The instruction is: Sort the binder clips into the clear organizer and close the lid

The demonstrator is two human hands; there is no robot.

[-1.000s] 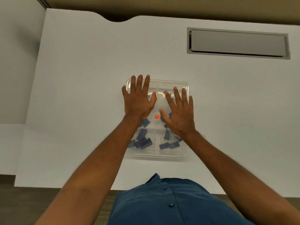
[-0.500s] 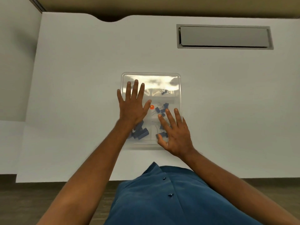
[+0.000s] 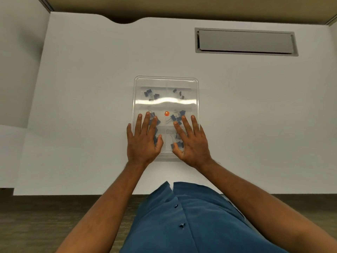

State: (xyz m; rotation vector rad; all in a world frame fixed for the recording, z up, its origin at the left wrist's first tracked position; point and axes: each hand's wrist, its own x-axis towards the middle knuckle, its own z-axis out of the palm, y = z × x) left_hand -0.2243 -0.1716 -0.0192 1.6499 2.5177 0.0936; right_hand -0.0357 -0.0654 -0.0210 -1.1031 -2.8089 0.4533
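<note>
- Since the earlier frames both hands have slid from the far and middle part of the lid down to its near end, uncovering the far compartments
- The left hand lies flat with fingers straight and spread on the near left of the clear rectangular plastic organizer; it grips nothing
- The right hand likewise lies flat with fingers straight on the near right, thumb close to the front edge, holding nothing
- Pressing with flat palms near the front edge looks meant to seat the transparent lid, which already lies over the box; whether it has latched cannot be told
- The small blue metal binder clips sit inside, spread over the compartments in loose groups, some hidden under the hands
- The organizer rests on the white desk, near the person's side and well apart from the grey recessed cable hatch
- A small round orange mark shows at the lid's centre; no brand, label or readable writing is visible anywhere
</note>
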